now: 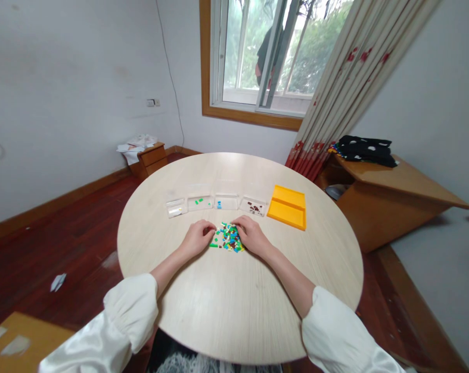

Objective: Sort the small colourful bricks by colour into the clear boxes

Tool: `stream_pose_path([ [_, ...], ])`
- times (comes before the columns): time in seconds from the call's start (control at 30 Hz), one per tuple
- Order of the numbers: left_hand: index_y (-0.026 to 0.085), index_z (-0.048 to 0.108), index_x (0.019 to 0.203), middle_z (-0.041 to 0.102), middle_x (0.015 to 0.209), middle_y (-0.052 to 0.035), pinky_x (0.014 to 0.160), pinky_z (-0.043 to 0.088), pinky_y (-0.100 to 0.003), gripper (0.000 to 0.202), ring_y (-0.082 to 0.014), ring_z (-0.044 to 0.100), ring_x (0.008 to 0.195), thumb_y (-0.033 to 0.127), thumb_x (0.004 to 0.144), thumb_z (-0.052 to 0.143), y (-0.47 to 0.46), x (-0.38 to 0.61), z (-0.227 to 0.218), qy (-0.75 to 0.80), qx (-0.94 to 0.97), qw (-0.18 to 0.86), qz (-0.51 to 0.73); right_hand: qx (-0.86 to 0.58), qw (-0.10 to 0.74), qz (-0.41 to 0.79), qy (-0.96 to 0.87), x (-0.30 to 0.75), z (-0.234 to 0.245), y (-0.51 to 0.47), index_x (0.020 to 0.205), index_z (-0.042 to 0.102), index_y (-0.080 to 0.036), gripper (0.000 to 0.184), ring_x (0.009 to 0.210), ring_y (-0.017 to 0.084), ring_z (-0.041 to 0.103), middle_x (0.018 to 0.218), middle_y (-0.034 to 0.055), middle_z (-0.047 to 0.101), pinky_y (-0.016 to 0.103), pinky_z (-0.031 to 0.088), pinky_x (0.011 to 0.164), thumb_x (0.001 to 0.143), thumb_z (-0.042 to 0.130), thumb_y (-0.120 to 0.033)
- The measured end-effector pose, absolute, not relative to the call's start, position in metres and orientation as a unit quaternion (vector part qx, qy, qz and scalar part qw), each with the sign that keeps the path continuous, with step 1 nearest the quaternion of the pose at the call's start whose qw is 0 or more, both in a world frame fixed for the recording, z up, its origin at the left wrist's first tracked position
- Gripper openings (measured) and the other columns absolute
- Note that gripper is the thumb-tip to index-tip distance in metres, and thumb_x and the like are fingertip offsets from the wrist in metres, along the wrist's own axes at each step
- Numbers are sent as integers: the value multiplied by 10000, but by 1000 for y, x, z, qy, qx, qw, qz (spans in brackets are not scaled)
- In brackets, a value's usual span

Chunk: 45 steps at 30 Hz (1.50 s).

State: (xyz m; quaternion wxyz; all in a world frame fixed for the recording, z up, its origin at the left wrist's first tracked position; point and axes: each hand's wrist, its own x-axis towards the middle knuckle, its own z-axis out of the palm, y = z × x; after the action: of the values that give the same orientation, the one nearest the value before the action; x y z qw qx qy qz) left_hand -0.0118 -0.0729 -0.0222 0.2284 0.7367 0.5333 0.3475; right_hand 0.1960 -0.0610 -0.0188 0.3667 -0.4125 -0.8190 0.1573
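A small heap of mixed building bricks (231, 237), green, blue, white, brown and yellow, lies on the round table (219, 295). At its left edge rests my left hand (199, 237), fingers curled together beside a few loose green bricks. My right hand (251, 234) bends over the heap's upper right side, its fingertips pressed together at the bricks. Whatever either hand pinches is too small or hidden to make out. Beyond the hands stand clear boxes: one with pale pieces (176, 211), one with green bricks (199, 201), one with blue bricks (219, 204), one with brown bricks (254, 207).
A yellow two-part tray (287, 214) lies right of the boxes. Behind the table are a window (273, 57) and a curtain (351, 67). A tilted wooden cabinet (397, 197) with dark cloth on top stands at right, and a small drawer unit (152, 158) at back left. Someone is visible outside.
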Motion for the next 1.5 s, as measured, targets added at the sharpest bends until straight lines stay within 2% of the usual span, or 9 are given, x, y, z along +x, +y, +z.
stream_pose_path([
  [0.27,164,675,772,611,670,-16,635,413,-259,144,-137,530,651,185,739,537,-74,-10,-18,528,732,238,358,-397,315,145,-849,186,-9,-70,863,672,-188,99,856,172,541,857,55,623,333,401,803,801,598,-165],
  [0.5,160,674,758,621,677,-20,638,416,-266,129,-140,529,646,190,730,551,-74,-9,-18,531,721,249,369,-417,295,141,-848,183,-9,-69,799,651,-180,88,842,175,542,833,55,636,334,378,794,834,574,-205],
  [0.63,152,667,762,625,689,-17,628,417,-257,125,-129,522,633,201,738,555,-74,-8,-18,534,702,261,392,-439,332,156,-820,183,-8,-68,792,644,-172,105,807,167,560,812,55,652,317,397,777,834,551,-196],
  [0.87,145,660,853,648,794,-36,648,419,-250,147,-124,520,679,190,717,628,-80,0,-14,499,700,244,449,-480,412,283,-721,175,-5,-70,734,646,-161,161,670,134,573,713,19,660,253,434,654,803,536,-256],
  [1.1,163,648,820,660,820,-48,679,431,-270,89,-137,530,710,195,747,607,-91,9,-5,475,719,227,454,-460,413,353,-702,162,-2,-78,690,637,-154,217,612,118,541,652,10,639,238,427,607,786,536,-321],
  [1.5,172,670,804,671,798,-55,670,444,-272,106,-153,563,747,219,782,577,-92,8,-6,464,721,222,465,-452,419,334,-713,161,-1,-81,690,646,-155,290,640,126,556,668,21,657,247,433,637,814,512,-381],
])
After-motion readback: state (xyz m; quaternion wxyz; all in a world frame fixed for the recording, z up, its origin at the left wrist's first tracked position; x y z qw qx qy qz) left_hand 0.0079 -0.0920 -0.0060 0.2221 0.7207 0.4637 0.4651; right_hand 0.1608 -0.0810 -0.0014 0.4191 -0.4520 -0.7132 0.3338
